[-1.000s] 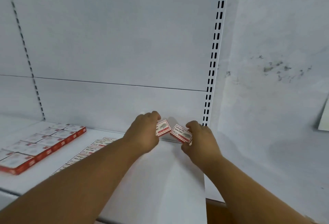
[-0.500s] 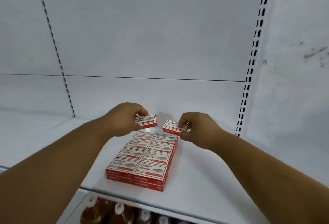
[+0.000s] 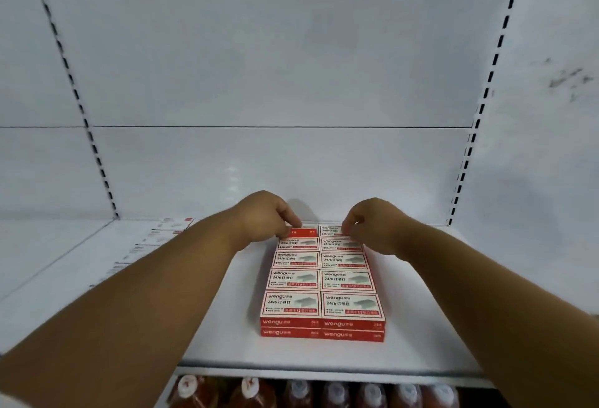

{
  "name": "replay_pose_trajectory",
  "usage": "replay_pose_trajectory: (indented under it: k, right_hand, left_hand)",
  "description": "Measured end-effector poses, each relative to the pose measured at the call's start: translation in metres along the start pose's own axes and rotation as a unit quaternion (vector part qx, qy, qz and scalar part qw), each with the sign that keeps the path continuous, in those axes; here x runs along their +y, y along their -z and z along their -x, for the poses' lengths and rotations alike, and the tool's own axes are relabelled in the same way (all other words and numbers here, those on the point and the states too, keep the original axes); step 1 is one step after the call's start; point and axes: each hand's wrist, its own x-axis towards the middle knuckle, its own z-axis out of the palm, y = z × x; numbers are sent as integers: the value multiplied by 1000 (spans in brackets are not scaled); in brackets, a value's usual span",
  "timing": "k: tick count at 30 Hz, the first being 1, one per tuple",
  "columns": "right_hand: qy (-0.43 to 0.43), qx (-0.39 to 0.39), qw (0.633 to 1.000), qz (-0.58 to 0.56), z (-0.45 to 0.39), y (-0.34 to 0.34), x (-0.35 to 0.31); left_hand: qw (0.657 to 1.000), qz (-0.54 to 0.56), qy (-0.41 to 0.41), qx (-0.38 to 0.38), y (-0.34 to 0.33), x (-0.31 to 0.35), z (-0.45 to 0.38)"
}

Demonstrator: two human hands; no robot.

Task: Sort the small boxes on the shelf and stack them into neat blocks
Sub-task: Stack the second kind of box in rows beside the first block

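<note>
Lowered from mid-air onto the block's back row since half a second ago.
Left hand (image 3: pixel 262 218) pinching a tilted red box (image 3: pixel 303 232), right hand (image 3: pixel 372 226) pinching its neighbour (image 3: pixel 330 230); best pressed flat, edges flush with stacked block (image 3: pixel 322 281) on shelf (image 3: pixel 421 326).

**Bare Arms, Bare Hands**

Two forearms in view, both uncovered from the lower frame edge up to the wrists. No sleeve, cuff or fabric visible on either. Left hand (image 3: pixel 264 218) bare: no glove, ring or band. Right hand (image 3: pixel 377 224) likewise bare, wrist free of watch or strap. Knuckles rounded, backs of both hands facing the camera. Fingertips and nails too small and blurred for detail.
</note>
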Motion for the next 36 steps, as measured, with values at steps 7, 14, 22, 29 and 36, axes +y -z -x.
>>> replay_pose_trajectory:
  k: [7, 14, 22, 29, 36]
  right_hand:
    - [-25, 51, 998, -33, 7, -11, 1]
    - [-43, 34, 997, -54, 4, -9, -1]
    - [-45, 7, 994, -97, 4, -11, -4]
    - [-65, 32, 987, -142, 10, -19, -11]
    - [-103, 68, 981, -150, 19, -19, -13]
  left_hand:
    - [999, 35, -25, -6, -7, -3, -8]
    - [1000, 19, -15, -17, -6, 0, -6]
    - [1000, 10, -19, -21, -14, 0, -3]
    - [999, -17, 11, -24, -22, 8, 0]
    - [997, -70, 24, 6, -20, 16, 12]
